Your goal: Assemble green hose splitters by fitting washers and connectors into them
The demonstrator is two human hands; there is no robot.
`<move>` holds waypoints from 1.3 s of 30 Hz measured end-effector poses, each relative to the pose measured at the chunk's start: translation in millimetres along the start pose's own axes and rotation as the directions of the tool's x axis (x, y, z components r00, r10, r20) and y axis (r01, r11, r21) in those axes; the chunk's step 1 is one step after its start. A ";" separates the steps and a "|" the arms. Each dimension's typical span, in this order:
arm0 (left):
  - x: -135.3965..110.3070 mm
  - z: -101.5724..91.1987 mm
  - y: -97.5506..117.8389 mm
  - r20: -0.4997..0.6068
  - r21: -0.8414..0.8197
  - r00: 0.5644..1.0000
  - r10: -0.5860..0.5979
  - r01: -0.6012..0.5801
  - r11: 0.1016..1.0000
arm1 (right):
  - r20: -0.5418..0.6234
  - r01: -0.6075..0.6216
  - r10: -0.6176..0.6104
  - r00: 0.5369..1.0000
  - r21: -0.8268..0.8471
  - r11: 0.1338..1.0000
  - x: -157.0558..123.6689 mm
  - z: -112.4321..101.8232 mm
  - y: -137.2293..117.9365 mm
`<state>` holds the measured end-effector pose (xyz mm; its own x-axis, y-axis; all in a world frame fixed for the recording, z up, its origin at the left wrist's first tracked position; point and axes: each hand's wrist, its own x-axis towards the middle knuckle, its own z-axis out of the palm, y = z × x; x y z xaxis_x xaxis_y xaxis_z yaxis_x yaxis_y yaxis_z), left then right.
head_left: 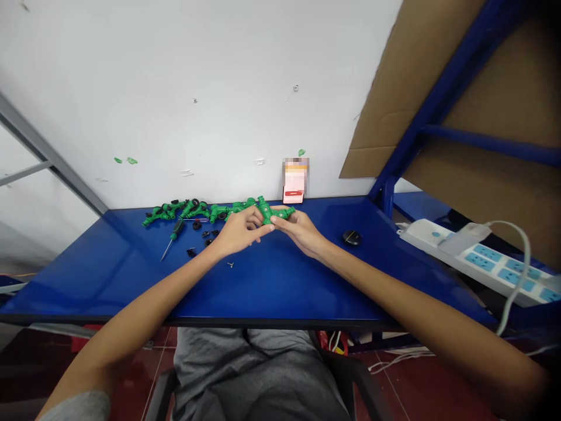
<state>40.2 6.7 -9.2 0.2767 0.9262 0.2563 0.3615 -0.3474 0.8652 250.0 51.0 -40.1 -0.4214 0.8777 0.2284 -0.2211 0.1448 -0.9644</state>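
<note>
My right hand (305, 233) is closed around a green Y-shaped plastic hose connector (268, 211), with its thumb on the near face. My left hand (239, 231) meets the connector from the left, its fingers curled against that side and its thumb stretched along the lower edge. Its exact fingertip contact is partly hidden. Behind and left of that hand lies a row of similar green hose connectors (195, 209), some with black parts on them. Small black parts (205, 234) are scattered in front of the row. Two small screws (230, 265) lie nearer to me.
A screwdriver with a green handle (177, 228) rests on the blue table (280, 286) at left. A phone (293, 190) leans on the back wall. At right are a black round object (352, 237), a white power strip (477, 257) and a blue metal frame (388, 193).
</note>
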 end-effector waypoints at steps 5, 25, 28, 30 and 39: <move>6.3 -56.4 11.1 0.021 0.301 0.999 0.039 -0.044 0.953 | -0.015 -0.026 0.027 1.000 0.112 0.993 2.0 -5.2 -3.4; -90.8 -159.2 3.7 0.117 0.677 0.965 -0.233 0.094 0.730 | -0.089 -0.017 0.013 0.996 -0.039 0.999 4.2 -2.2 0.5; -114.5 -148.2 -9.3 0.104 0.735 0.968 -0.229 0.080 0.673 | -0.088 0.004 -0.008 0.996 -0.049 0.999 4.3 -0.9 0.4; -122.9 -141.1 -22.2 0.080 0.762 0.979 -0.186 0.060 0.645 | -0.087 0.004 -0.008 0.996 -0.043 0.999 4.0 -0.4 0.6; -71.7 -121.4 -22.1 0.043 0.832 0.997 -0.066 0.001 0.554 | -0.135 0.028 -0.035 0.990 -0.053 0.998 5.0 -6.4 -6.5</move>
<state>-95.7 -34.2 5.6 0.2904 0.9399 0.1795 0.9417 -0.3140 0.1210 255.0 57.4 -33.6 -0.2909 0.9257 0.2418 -0.1857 0.1933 -0.9634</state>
